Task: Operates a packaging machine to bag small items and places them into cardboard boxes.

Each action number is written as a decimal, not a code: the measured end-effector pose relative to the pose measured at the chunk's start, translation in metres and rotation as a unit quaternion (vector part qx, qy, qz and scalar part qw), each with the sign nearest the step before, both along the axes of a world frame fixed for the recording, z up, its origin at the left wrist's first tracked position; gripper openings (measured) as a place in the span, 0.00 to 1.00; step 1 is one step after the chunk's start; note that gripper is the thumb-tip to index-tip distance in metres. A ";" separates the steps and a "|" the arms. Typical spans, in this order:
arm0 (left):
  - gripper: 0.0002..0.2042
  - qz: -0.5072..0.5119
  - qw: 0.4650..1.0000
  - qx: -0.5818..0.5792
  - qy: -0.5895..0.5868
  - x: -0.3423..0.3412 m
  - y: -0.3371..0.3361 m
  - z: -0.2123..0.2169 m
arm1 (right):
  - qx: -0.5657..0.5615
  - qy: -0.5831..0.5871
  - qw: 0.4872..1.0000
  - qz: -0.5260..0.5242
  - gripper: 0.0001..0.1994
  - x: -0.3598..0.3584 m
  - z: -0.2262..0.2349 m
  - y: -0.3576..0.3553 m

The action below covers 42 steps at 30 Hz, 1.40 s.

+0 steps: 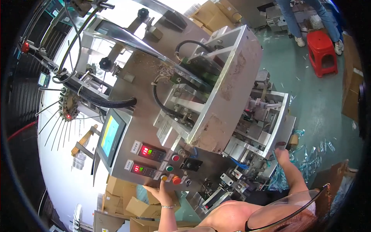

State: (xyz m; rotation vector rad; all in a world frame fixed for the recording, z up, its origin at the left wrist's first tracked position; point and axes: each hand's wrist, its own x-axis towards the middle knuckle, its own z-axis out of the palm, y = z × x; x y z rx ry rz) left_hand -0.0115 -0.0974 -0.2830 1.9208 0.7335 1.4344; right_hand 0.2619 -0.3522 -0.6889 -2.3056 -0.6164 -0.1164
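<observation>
My left hand [161, 195], with a bracelet at the wrist, is at the lower edge of a metal machine's control panel. One finger points up at a yellow button [164, 178], seemingly touching it, and another stretches left; the hand holds nothing. Beside that button are a green button [169, 168], a red button [175, 158] and an orange-red knob [176, 180]. My right hand [282, 155] reaches to the lower right end of the machine frame [285, 131]. Its fingers are small and partly hidden there, so what they hold, if anything, is unclear.
A touch screen [112, 136] and two lit temperature displays [152, 152] sit on the panel. Clear bluish film scraps [305, 164] litter the green floor at right. A red stool [322, 50] stands near another person's legs [290, 17]. Cardboard boxes [141, 207] lie below the panel.
</observation>
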 end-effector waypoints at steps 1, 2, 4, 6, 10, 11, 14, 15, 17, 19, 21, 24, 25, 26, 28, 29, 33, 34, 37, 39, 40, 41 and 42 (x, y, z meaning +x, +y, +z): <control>0.38 0.012 1.000 0.004 0.004 0.001 -0.001 0.000 | -0.033 0.013 0.999 0.005 0.08 0.000 -0.010 0.000; 0.38 0.011 1.000 0.004 0.008 0.002 0.001 -0.001 | -0.033 0.016 0.999 0.005 0.08 -0.002 -0.023 -0.004; 0.37 0.002 1.000 0.011 0.004 0.000 0.003 -0.002 | -0.130 0.040 0.990 0.029 0.07 -0.010 -0.042 -0.012; 0.38 0.004 1.000 0.002 -0.002 0.004 -0.003 0.000 | -0.120 0.051 0.991 0.028 0.08 -0.014 -0.048 -0.015; 0.39 -0.019 0.999 -0.008 -0.025 0.004 0.003 -0.003 | -0.139 0.070 0.987 0.034 0.08 -0.011 -0.061 -0.013; 0.39 -0.017 1.000 -0.008 -0.023 0.002 0.006 -0.004 | -0.139 0.072 0.987 0.036 0.08 -0.014 -0.064 -0.015; 0.36 -0.002 0.999 0.035 0.010 -0.001 0.011 -0.006 | -0.161 0.086 0.982 0.049 0.08 -0.026 -0.079 -0.029; 0.36 -0.004 0.999 0.039 0.009 0.001 0.010 -0.006 | -0.188 0.116 0.974 0.056 0.09 -0.026 -0.089 -0.035; 0.35 -0.008 0.999 0.038 0.011 -0.001 0.008 -0.005 | -0.219 0.150 0.962 0.062 0.09 -0.037 -0.096 -0.042; 0.39 -0.007 1.000 -0.002 -0.010 0.001 0.008 -0.004 | -0.242 0.163 0.955 0.053 0.10 -0.036 -0.097 -0.043; 0.38 -0.003 1.000 0.003 -0.006 -0.004 0.016 -0.007 | -0.156 0.153 0.975 0.034 0.17 -0.035 -0.064 -0.036; 0.38 0.021 1.000 0.014 -0.008 -0.010 0.013 -0.009 | 0.147 0.110 0.983 -0.029 0.36 -0.023 0.014 -0.013; 0.38 0.017 1.000 0.023 -0.011 -0.008 0.013 -0.009 | 0.143 0.110 0.983 -0.036 0.36 -0.020 0.025 -0.009; 0.38 0.012 0.999 0.033 -0.013 -0.004 0.013 -0.007 | 0.210 0.089 0.973 -0.029 0.32 -0.016 0.027 0.002; 0.38 0.002 1.000 0.014 -0.019 0.001 0.007 -0.003 | 0.275 0.063 0.959 -0.016 0.28 -0.008 0.014 0.024; 0.38 -0.008 1.000 -0.001 -0.025 0.003 0.004 -0.001 | 0.182 0.046 0.982 -0.031 0.24 -0.009 0.010 0.032; 0.39 -0.022 0.999 -0.005 -0.024 0.000 0.008 -0.004 | 0.035 0.028 0.999 -0.023 0.11 -0.006 0.019 0.030; 0.39 -0.032 0.999 -0.013 -0.040 0.007 0.000 0.000 | 0.036 0.029 0.999 -0.023 0.11 -0.007 0.020 0.032; 0.37 -0.031 0.999 -0.014 -0.042 0.005 0.000 -0.001 | 0.057 -0.126 0.987 -0.086 0.10 -0.010 0.023 0.030; 0.35 -0.016 0.999 -0.002 -0.034 0.003 0.004 -0.003 | 0.014 0.015 1.000 0.019 0.07 -0.009 0.044 0.017; 0.35 -0.015 0.999 0.006 -0.031 0.000 0.005 -0.004 | -0.011 0.010 1.000 0.008 0.05 -0.011 0.017 0.013; 0.35 -0.015 0.999 0.013 -0.028 -0.002 0.006 -0.004 | -0.052 0.032 0.998 0.026 0.05 -0.014 -0.023 0.000; 0.35 -0.014 0.999 0.014 -0.025 -0.003 0.006 -0.005 | -0.093 0.056 0.993 0.044 0.06 -0.017 -0.051 -0.010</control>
